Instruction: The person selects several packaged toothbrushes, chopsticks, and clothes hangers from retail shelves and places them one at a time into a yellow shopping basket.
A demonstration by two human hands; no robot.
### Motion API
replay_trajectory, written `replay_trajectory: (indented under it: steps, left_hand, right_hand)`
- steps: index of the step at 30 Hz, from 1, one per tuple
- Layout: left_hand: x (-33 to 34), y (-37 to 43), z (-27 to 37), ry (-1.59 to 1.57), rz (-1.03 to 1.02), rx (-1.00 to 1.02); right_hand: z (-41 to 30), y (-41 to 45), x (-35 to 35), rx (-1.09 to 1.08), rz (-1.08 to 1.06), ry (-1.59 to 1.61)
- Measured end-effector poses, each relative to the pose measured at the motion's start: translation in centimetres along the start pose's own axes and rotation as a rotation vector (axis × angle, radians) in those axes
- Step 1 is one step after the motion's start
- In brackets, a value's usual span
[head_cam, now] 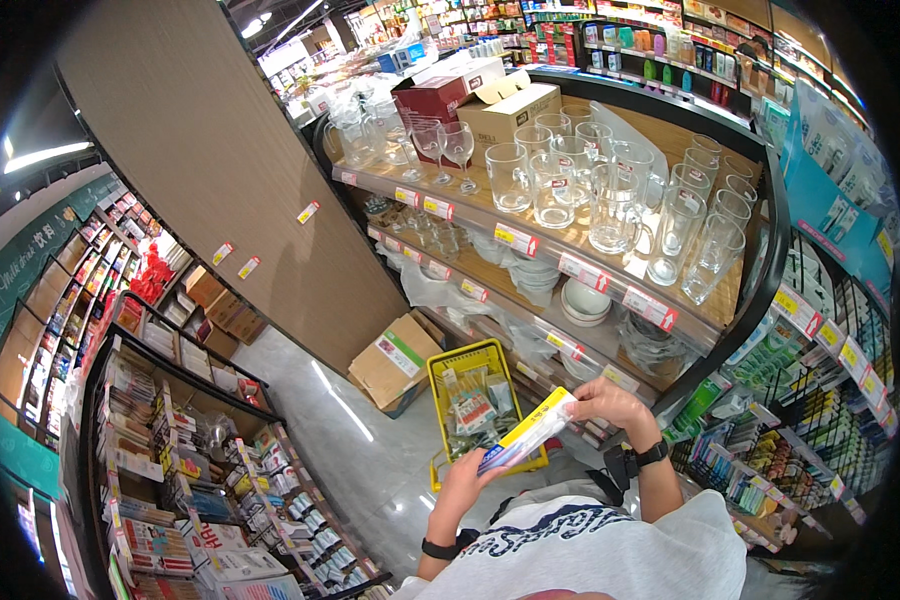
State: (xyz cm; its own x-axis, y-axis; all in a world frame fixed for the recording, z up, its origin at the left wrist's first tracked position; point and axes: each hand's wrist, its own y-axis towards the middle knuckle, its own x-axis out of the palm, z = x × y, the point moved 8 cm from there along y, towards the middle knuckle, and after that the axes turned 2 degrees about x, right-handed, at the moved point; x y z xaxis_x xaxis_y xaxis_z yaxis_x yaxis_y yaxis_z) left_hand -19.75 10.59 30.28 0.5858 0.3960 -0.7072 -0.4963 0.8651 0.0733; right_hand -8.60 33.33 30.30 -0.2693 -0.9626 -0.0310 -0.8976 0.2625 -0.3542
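A toothbrush blister pack [529, 435] with a yellow and blue card is stretched between both hands at waist height. My left hand [463, 480] grips its lower, blue end. At the upper, yellow end, my right hand [607, 407] pinches the corner between thumb and fingers. Below and beyond the pack, a yellow shopping basket [436, 390] rests near the shelf's foot; the pack and my left hand hide part of it. Inside the basket lie several packaged goods [471, 405], too jumbled to name singly.
Ahead, a store shelf [487, 214] carries glass mugs [555, 191], wine glasses [459, 150] and stacked bowls [585, 300]. Cardboard boxes [394, 356] stand on the floor beside the basket. Hanging toothbrush packs [780, 450] fill the right rack; a low shelf unit [195, 480] bounds the left.
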Motion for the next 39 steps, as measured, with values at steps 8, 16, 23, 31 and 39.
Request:
replay_trajectory:
  steps: [8,16,23,31,39]
  left_hand:
    - [0.0,-1.0,-0.7,0.024,0.006,0.002]
    - [0.5,-1.5,-1.1,0.05,0.019,0.012]
    - [-0.1,-1.7,-1.1,0.045,0.061,0.005]
    - [0.8,-2.0,-2.3,0.047,0.011,-0.033]
    - [0.6,-1.9,-2.2,0.051,0.017,-0.012]
  right_hand:
    - [-0.4,-0.3,1.1,0.015,-0.038,-0.239]
    - [-3.2,-1.2,3.6,-0.077,-0.157,-0.243]
    - [-3.0,-1.1,4.6,-0.048,-0.175,-0.09]
    - [-2.3,-1.5,4.8,-0.012,-0.148,-0.069]
    - [-2.8,-1.8,5.2,0.023,-0.161,-0.136]
